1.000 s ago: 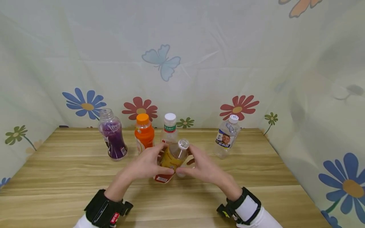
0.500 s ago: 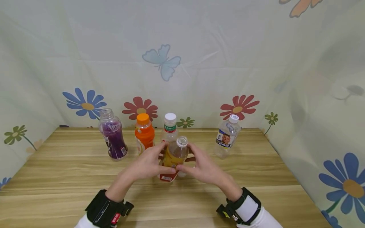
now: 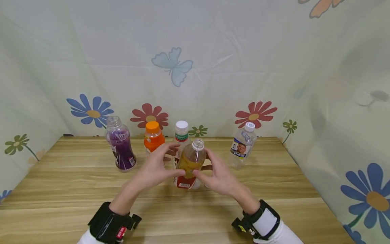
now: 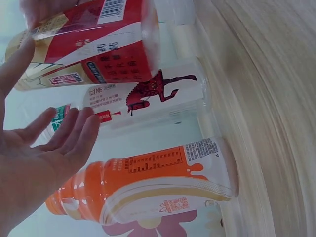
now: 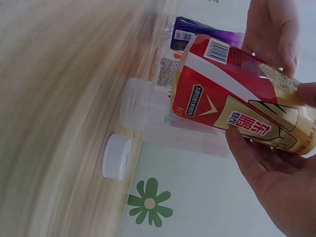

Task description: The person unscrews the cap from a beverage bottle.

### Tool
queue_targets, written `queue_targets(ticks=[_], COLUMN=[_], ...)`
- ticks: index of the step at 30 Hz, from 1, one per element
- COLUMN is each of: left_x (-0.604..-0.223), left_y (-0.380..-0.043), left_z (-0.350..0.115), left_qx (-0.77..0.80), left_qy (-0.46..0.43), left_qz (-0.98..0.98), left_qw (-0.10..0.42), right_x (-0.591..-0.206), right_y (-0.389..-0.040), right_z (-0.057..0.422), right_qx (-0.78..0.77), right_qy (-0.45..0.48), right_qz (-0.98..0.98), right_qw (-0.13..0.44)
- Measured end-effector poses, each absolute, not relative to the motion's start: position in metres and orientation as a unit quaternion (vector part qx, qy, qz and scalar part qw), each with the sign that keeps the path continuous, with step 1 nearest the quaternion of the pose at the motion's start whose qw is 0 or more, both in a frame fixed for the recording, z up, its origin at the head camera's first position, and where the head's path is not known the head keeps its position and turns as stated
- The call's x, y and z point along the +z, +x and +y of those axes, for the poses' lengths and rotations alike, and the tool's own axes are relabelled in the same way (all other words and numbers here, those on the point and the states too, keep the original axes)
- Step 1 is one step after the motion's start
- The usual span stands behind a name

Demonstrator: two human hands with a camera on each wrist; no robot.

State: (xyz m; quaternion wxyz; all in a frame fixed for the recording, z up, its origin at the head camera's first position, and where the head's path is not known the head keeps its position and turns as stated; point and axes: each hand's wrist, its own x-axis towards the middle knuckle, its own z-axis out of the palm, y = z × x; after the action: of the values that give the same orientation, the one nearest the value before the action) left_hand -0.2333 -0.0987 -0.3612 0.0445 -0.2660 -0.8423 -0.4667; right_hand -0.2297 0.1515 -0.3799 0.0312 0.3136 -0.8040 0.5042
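Note:
A red-and-yellow labelled plastic drink bottle [image 3: 191,162] leans slightly right in the middle of the head view, its clear neck uppermost. My right hand [image 3: 220,174] grips it, thumb on the near side and fingers round the far right side. On the other side, my left hand [image 3: 153,169] has its fingers spread away from the label, while its thumb tip overlaps the bottle's edge. In the right wrist view the bottle [image 5: 242,94] is tilted with its base clear of the wooden table. Close behind it stands a clear bottle with a white cap [image 3: 181,127].
An orange drink bottle [image 3: 153,139] and an uncapped purple bottle [image 3: 122,147] stand to the left on the wooden table [image 3: 76,189]. Further right is a clear bottle with a blue-and-white label [image 3: 242,147]. A loose white cap [image 5: 116,157] lies on the tabletop near the right hand.
The red-and-yellow bottle has shifted up and to the right with my right hand. My left fingers have come off it and spread.

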Motion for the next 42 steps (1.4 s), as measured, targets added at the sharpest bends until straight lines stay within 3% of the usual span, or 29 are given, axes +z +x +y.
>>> queue_targets(ticks=[13, 29, 37, 42], left_x=[-0.351, -0.35, -0.35, -0.351], left_y=[-0.232, -0.236, -0.238, -0.24], left_z=[-0.103, -0.109, -0.113, -0.114], left_qx=[-0.496, -0.497, -0.503, -0.507], left_qy=[-0.208, -0.183, -0.134, -0.109], left_qz=[-0.829, -0.767, -0.765, -0.783], left_qw=[0.151, 0.362, 0.379, 0.343], right_x=[-0.368, -0.364, -0.368, -0.372], right_y=[-0.23, -0.237, -0.241, -0.245], right_z=[0.159, 0.172, 0.174, 0.175], right_qx=[0.525, 0.491, 0.485, 0.478], right_qy=[0.261, 0.197, 0.149, 0.142], right_qz=[-0.806, -0.84, -0.847, -0.851], right_qw=[0.081, 0.122, 0.156, 0.167])
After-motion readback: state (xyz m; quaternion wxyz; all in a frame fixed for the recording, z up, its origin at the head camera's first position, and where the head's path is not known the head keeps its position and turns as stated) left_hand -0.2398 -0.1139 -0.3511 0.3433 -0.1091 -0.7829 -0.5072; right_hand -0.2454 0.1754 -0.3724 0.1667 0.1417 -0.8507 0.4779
